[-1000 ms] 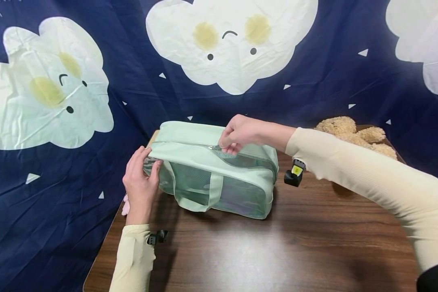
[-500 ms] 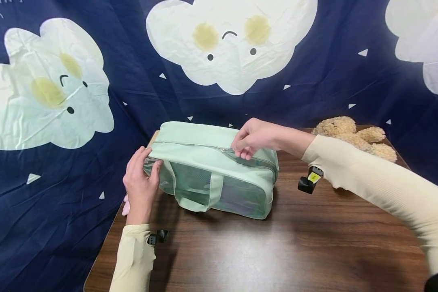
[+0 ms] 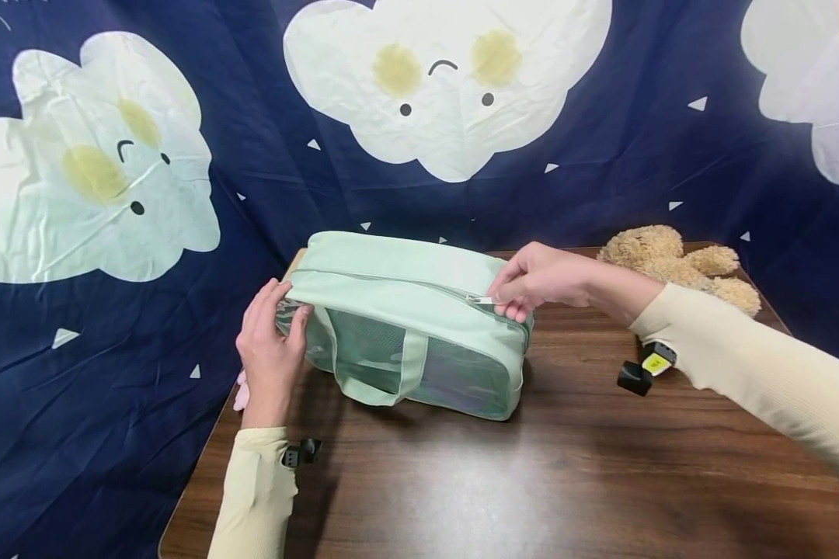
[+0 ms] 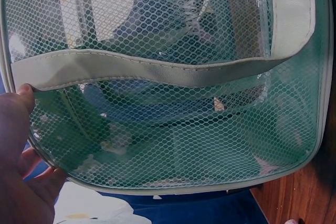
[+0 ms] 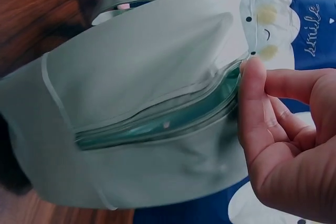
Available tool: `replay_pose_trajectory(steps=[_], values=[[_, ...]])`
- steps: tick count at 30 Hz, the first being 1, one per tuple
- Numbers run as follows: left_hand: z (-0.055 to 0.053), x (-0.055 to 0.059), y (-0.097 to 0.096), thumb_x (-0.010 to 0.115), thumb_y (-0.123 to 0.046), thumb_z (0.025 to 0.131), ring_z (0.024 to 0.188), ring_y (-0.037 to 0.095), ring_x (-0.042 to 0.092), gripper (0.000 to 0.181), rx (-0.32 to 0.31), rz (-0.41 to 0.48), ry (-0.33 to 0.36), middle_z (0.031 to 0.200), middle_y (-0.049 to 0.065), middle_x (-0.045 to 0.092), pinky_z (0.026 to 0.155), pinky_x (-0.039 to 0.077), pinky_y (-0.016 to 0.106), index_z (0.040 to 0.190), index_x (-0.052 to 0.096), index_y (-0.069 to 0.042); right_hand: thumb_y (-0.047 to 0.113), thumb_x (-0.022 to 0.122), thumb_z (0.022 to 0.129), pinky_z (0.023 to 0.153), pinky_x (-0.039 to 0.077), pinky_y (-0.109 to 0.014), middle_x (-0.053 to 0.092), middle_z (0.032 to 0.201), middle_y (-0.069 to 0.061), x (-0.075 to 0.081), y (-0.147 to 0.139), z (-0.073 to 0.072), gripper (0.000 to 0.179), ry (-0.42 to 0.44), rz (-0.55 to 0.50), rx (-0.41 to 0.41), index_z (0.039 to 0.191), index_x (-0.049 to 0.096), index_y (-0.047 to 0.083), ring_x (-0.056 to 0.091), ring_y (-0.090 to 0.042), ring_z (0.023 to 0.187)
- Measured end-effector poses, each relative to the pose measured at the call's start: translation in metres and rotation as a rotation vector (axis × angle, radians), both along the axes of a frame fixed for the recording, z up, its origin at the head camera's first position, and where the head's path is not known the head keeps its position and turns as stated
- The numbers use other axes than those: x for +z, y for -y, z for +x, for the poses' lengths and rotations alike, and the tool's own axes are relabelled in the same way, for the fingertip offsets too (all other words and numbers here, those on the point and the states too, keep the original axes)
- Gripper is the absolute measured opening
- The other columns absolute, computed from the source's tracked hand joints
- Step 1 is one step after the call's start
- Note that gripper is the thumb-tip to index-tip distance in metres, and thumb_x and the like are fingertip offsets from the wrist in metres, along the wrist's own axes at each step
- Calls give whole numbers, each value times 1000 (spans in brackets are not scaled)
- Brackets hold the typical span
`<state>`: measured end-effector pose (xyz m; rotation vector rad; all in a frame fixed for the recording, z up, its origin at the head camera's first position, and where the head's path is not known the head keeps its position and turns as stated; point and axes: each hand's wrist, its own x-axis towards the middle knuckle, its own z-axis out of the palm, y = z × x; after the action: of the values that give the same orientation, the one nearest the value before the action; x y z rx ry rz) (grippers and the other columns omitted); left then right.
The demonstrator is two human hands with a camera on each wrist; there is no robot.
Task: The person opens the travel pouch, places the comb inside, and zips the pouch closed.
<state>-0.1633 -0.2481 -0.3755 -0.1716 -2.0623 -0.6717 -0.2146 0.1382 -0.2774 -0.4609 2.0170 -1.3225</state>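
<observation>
A mint-green zip bag (image 3: 363, 296) with clear mesh windows stands upright on the table. My left hand (image 3: 271, 349) grips its left end, thumb on the front side and fingers over the top edge. In the left wrist view that hand (image 4: 23, 156) holds the piped edge beside the strap handle (image 4: 152, 71). My right hand (image 3: 545, 278) pinches the metal zipper pull (image 3: 484, 300) near the bag's right end. From the right wrist view, a short gap in the zip (image 5: 168, 121) shows between the pull and the end of its track; fingers hide the pull there.
A curly tan plush toy (image 3: 653, 248) lies at the table's back right. Something pink (image 3: 241, 392) shows behind my left wrist at the table's left edge. A navy cloth with clouds (image 3: 252, 225) hangs behind the brown wooden table (image 3: 601, 450).
My right hand has drawn the zipper pull rightward along the bag's top, and the gap in the zip has become much shorter. The left hand has stayed on the left end.
</observation>
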Motion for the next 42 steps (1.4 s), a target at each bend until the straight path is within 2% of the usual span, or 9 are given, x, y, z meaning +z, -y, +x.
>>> replay_pose_trajectory(steps=[14, 22, 32, 42], values=[[-1, 1, 0, 81, -9, 88, 126, 46, 60, 38, 8, 1, -1, 133, 25, 66, 107, 46, 60, 123, 70, 3, -4, 57, 97, 65, 58, -21, 71, 82, -7, -27, -46, 14, 25, 61, -101, -49, 116, 63, -20, 65, -8, 70], [-1, 2, 1, 81, -9, 88, 126, 47, 60, 38, 11, 2, -5, 133, 25, 66, 107, 46, 60, 123, 70, 3, -4, 58, 97, 64, 58, -20, 71, 83, -6, -46, -65, 20, 17, 124, -143, -70, 106, 71, -8, 65, -7, 69], [-1, 0, 0, 81, -9, 88, 127, 45, 60, 38, 12, 13, 1, 133, 25, 66, 107, 46, 60, 122, 70, 3, -4, 58, 95, 64, 57, -20, 70, 81, -4, -66, -71, 19, 17, 136, -117, -64, 105, 71, -7, 64, -6, 68], [0, 1, -1, 81, -9, 88, 127, 46, 60, 39, 11, 4, 11, 134, 25, 66, 105, 47, 62, 123, 70, 2, -4, 57, 92, 64, 57, -19, 70, 80, -6, -104, -76, 20, 18, 178, -80, -86, 103, 71, -9, 65, -6, 67]])
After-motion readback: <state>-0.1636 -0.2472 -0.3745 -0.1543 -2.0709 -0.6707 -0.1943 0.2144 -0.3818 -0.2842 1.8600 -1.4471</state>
